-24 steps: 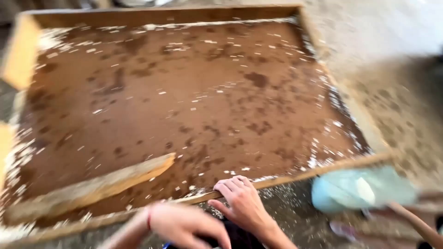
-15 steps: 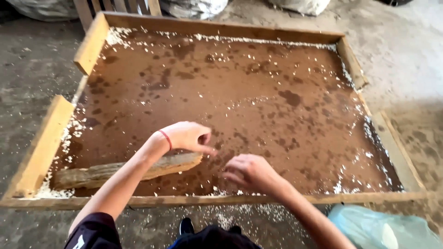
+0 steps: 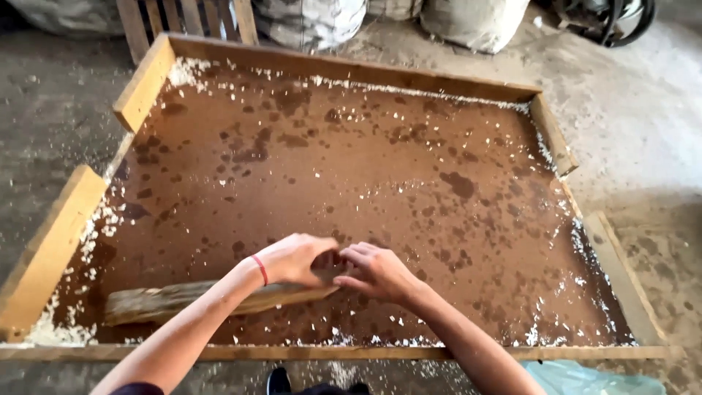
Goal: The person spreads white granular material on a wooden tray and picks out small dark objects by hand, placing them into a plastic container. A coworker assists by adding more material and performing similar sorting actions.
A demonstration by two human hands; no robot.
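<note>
Two bare forearms, uncovered to above the elbows. A thin red band circles the wrist of the left hand (image 3: 292,257). The right hand (image 3: 376,272) wears no ring or band. A dark sleeve edge shows at the left upper arm.

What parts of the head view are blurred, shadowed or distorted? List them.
Head view: left hand and right hand slightly soft from motion; wooden stick fairly sharp; brown board evenly lit without glare; frame edges bow outward from lens distortion; sacks at the top sit in dim shadow.
</note>
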